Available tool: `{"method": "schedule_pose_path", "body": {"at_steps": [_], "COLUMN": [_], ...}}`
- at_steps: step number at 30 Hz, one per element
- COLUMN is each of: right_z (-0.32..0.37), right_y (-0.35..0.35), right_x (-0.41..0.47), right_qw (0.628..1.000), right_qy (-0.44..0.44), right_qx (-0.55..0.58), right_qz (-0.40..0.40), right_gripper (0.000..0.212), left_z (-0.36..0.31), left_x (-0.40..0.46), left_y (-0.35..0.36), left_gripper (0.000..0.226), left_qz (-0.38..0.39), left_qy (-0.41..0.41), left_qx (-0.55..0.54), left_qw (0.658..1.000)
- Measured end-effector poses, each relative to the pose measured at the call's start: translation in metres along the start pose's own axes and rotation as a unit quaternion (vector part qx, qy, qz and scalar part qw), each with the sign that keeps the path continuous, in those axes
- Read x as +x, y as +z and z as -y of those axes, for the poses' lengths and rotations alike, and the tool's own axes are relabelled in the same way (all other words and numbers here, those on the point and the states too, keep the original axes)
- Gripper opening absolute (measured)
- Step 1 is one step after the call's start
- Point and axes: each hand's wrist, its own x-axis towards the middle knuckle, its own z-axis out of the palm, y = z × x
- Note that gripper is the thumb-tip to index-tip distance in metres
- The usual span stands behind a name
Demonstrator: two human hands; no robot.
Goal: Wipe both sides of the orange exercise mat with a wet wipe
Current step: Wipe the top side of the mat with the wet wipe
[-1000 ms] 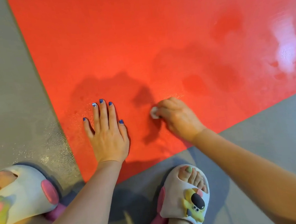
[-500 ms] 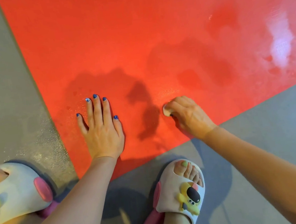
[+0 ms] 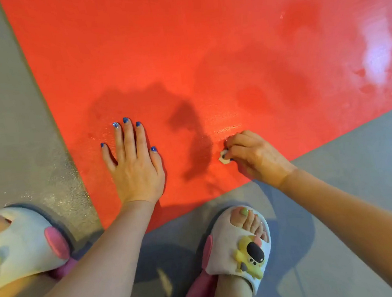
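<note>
The orange exercise mat (image 3: 204, 50) is lying flat on the grey floor (image 3: 5, 120), its near corner pointing between two slippered feet; the left hand (image 3: 135, 169) is pressing on it, palm down, fingers straight. The right hand (image 3: 254, 156) is curling its fingers around a small wadded wet wipe (image 3: 223, 156), holding it against the mat near the edge; damp patches are glistening on the surface.

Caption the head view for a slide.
Left hand flat on orange mat; right hand pinches a wipe against it.

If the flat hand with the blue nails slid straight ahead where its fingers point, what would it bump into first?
Nothing, it seems. The left hand lies flat on the orange mat, fingers pointing up the picture, and only bare mat shows ahead.
</note>
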Motion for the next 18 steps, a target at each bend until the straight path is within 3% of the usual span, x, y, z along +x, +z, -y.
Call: {"method": "schedule_pose_path", "body": {"at_steps": [3, 13, 16, 18], "right_z": [-0.011, -0.012, -0.006, 0.017], "right_y": [-0.017, -0.018, -0.012, 0.004], "right_x": [-0.022, -0.032, -0.028, -0.014], "right_qw": [0.999, 0.998, 0.996, 0.997], "right_qy": [0.043, 0.056, 0.083, 0.06], "right_qx": [-0.009, -0.032, -0.008, 0.02], "right_qz": [-0.018, -0.016, -0.035, -0.038], "right_gripper": [0.022, 0.026, 0.016, 0.021], "left_z": [0.0, -0.015, -0.015, -0.015], "left_x": [-0.002, -0.031, -0.034, -0.032], "left_y": [0.001, 0.001, 0.004, 0.003], "left_gripper": [0.06, 0.061, 0.061, 0.061], "left_qz": [0.002, 0.002, 0.003, 0.005], "left_qy": [-0.004, -0.021, -0.021, -0.02], "left_qx": [0.0, -0.015, -0.001, 0.001], "left_qw": [1.0, 1.0, 1.0, 1.0]}}
